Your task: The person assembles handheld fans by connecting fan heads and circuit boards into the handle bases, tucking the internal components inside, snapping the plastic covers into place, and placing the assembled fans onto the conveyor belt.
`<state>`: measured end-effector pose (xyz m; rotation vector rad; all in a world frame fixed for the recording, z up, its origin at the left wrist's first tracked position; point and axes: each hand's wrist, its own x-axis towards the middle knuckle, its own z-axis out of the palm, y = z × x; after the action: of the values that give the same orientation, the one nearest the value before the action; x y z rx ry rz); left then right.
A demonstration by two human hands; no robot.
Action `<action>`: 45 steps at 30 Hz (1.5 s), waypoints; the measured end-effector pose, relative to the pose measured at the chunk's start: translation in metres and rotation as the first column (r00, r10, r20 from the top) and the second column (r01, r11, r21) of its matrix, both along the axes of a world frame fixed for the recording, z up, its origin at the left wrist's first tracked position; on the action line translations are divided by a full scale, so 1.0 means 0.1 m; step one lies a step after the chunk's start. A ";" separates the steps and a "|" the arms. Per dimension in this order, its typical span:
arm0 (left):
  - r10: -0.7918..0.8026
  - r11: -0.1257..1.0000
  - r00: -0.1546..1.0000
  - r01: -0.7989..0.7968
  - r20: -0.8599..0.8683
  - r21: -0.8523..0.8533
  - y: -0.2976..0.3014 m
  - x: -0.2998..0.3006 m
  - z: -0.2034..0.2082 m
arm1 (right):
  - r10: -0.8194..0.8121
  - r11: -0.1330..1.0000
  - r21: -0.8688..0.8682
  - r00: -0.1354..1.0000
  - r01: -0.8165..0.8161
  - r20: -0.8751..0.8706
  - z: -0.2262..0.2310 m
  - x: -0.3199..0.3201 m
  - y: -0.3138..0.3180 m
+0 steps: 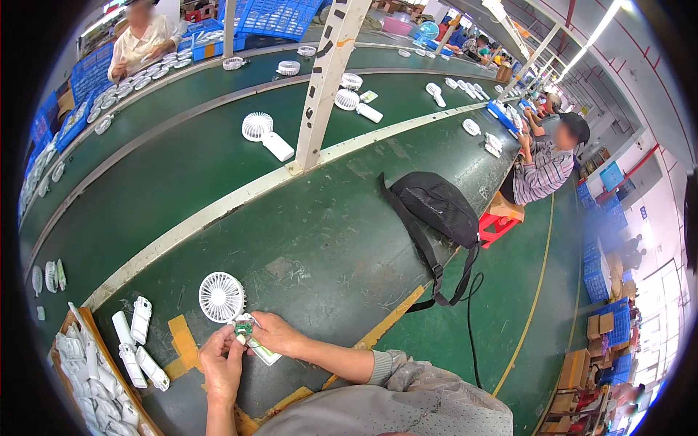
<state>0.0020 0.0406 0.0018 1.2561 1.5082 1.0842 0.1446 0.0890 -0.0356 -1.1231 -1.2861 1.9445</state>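
Round-grilled white plastic fan, both hands.

Fan lies on the bench; handle shells left of it; bag behind-right.

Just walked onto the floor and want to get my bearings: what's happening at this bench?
A person holds a small white handheld fan over the green bench, left hand and right hand both on its open handle, where a green circuit board shows. White handle shells lie to the left. Other people work farther along.
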 end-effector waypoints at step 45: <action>-0.054 0.987 0.912 0.111 -0.407 0.118 0.05 -0.02 0.06 | -0.165 0.919 -0.390 0.960 0.065 -0.228 0.10 0.13 0.01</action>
<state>-0.0004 0.0452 0.0079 1.7065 1.6829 0.9225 0.1571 0.0904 -0.0256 -1.0490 -0.7067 2.2193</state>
